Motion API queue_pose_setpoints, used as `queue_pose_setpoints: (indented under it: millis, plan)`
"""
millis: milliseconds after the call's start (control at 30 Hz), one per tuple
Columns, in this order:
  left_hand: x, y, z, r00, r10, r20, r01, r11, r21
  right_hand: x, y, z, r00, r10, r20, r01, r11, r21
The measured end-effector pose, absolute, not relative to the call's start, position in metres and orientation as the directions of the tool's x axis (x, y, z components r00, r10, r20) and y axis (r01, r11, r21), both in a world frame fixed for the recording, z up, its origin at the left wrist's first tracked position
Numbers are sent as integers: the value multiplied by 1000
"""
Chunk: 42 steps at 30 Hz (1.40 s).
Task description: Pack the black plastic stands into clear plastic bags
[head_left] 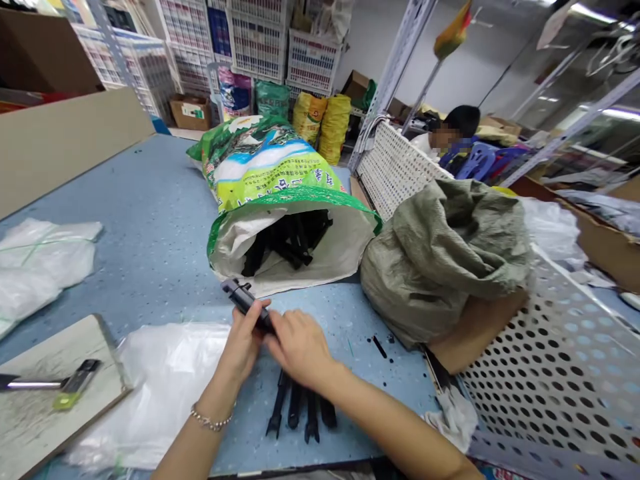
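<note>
Left hand (241, 347): the black part (243, 298) is grasped between thumb and fingers near its middle, just in front of the printed sack (340, 263).
Right hand (303, 343): the near end of the same part is gripped, with thumb and fingers closed over it; what is pressed beneath them cannot be told.
Black part: it is kept outside the sack, slanted, with its far end pointed toward the left side of the sack's mouth.
Sack mouth: it is turned toward the hands, and more black pieces (295, 243) are seen inside.
Row of parts (294, 410): four dark lengths are laid side by side in front of the sack, their upper ends hidden by the right hand.
Steadiness: the part is probably best held firm by the left hand while the near end is worked by the right, so that twisting is avoided.
Forked tips: prongs are shown on some of the row, so similar ends should likely be spared hard squeezing.
Black scraps (380, 347): they are scattered to the sack's front right and are best kept off the parts.
Clear plastic (165, 367): it is spread to the sack's front left, where snagging by a forearm should be avoided.
</note>
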<state>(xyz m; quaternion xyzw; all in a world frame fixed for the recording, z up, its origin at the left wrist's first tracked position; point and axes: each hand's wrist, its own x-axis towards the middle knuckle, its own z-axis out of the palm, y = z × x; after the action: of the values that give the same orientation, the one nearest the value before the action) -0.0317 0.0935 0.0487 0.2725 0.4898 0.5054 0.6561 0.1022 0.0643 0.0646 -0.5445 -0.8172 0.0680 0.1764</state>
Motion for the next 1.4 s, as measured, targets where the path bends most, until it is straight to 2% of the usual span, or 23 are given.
queue_pose_setpoints:
  millis: [67, 167, 233, 367, 533, 600, 700, 733, 800, 900, 967, 1033, 1167, 1267, 1333, 1400]
  plan:
    - [-30, 90, 60, 42, 915, -402, -365, 389, 846, 107, 45, 72, -469, 839, 277, 753, 543, -372]
    - [-31, 73, 70, 216, 878, -427, -235, 472, 850, 124, 51, 83, -374, 852, 365, 717, 516, -468]
    - [-32, 60, 74, 329, 851, -410, -194, 486, 852, 133, 66, 84, -322, 857, 401, 773, 483, -411]
    - [-39, 44, 86, 365, 861, -353, -186, 439, 879, 138, 86, 77, -478, 768, 427, 756, 607, -245]
    - [-42, 40, 99, 370, 861, -350, -97, 410, 907, 138, 90, 75, -488, 740, 463, 714, 644, -276]
    - [-39, 43, 100, 359, 861, -361, -62, 407, 911, 137, 89, 74, -435, 790, 433, 732, 590, -340]
    - [-32, 56, 94, 262, 901, -347, -21, 364, 931, 131, 74, 66, -330, 910, 249, 726, 414, -550]
    - [-31, 62, 90, 203, 926, -318, -7, 326, 945, 128, 64, 62, -333, 922, 199, 715, 384, -584]
    - [-30, 72, 81, 121, 962, -245, 32, 243, 970, 122, 42, 54, -413, 892, 183, 707, 441, -552]
    - [-34, 79, 67, 142, 972, -186, 97, 173, 980, 117, 21, 44, -501, 847, 178, 745, 527, -408]
    - [-39, 76, 56, 160, 971, -177, 173, 149, 974, 119, 29, 42, -491, 867, 82, 781, 481, -398]
    - [-42, 68, 45, 138, 970, -198, 325, 145, 935, 124, 57, 45, -423, 906, -4, 830, 386, -402]
    - [-35, 44, 24, 99, 937, -335, 710, 169, 683, 131, 143, 54, -71, 997, 14, 950, 72, -304]
    - [-26, 29, 17, 111, 924, -366, 843, 108, 528, 130, 194, 56, 45, 998, 38, 954, -32, -298]
    - [-27, 26, 16, 122, 927, -354, 842, 92, 532, 132, 210, 56, 77, 997, 19, 942, -67, -329]
    - [-31, 29, 18, 131, 942, -308, 767, 100, 633, 136, 211, 56, 93, 995, -20, 922, -94, -376]
